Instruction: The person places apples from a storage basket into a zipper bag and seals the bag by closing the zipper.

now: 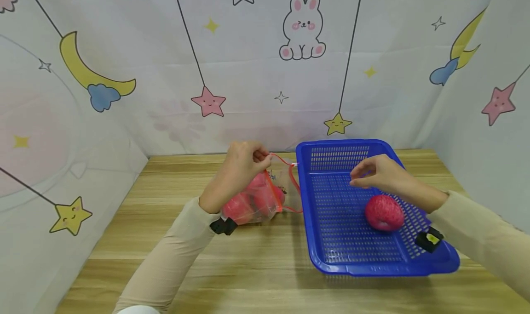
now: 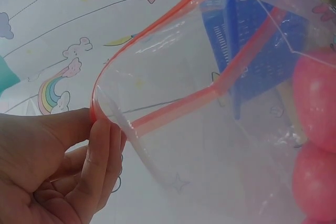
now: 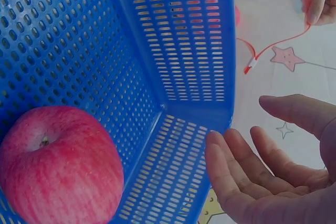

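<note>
My left hand (image 1: pixel 246 164) pinches the red-edged rim of a clear zip bag (image 2: pixel 168 114) between thumb and fingers, and the bag's mouth gapes. Inside the bag lie several pinkish-red apples (image 1: pixel 252 199), partly covered by the left hand and wrist in the head view. My right hand (image 1: pixel 383 174) hovers over the blue basket (image 1: pixel 308 231), fingers loosely bent and holding nothing. One red apple (image 1: pixel 384 213) sits in the basket below the right hand. In the right wrist view that apple (image 3: pixel 63 166) shows its stem hollow, apart from the fingers.
Bag and basket stand side by side on a wood-grain table (image 1: pixel 248 268), the bag's zip slider (image 1: pixel 294 164) close to the basket's left rim. Behind the table hangs a white cloth (image 1: pixel 256 65) printed with stars, moons and a rabbit.
</note>
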### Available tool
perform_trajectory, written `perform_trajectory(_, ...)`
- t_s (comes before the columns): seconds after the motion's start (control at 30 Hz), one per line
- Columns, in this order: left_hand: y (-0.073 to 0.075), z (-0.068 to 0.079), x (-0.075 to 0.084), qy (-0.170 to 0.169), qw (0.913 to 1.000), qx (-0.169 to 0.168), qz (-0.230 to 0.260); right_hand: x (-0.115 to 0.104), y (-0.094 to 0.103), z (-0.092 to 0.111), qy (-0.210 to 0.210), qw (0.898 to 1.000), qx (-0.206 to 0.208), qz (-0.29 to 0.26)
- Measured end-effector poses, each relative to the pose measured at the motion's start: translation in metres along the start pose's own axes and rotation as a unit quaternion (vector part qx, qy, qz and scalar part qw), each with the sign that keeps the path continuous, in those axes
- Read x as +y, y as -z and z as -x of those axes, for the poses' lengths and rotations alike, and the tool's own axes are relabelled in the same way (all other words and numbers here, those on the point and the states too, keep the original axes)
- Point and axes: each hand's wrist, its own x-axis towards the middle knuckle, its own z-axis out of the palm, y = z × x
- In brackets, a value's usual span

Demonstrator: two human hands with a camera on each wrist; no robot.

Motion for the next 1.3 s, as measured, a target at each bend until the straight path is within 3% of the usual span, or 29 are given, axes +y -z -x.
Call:
perform_trajectory(0.63,-0.002,0.000,0.000,-0.009,0.9999,0.005,0.008,0.018,0.005,0.005,0.004,0.997,-0.071,0.031)
perform_trajectory(1.03,-0.002,0.000,-0.002,-0.010,0.9998,0.009,0.012,0.028,0.003,0.009,0.025,0.985,-0.103,0.139)
perform_trajectory(1.3,-0.001,0.000,-0.002,-0.007,0.9999,0.005,0.011,0.031,0.001,0.012,0.010,0.976,-0.122,0.181)
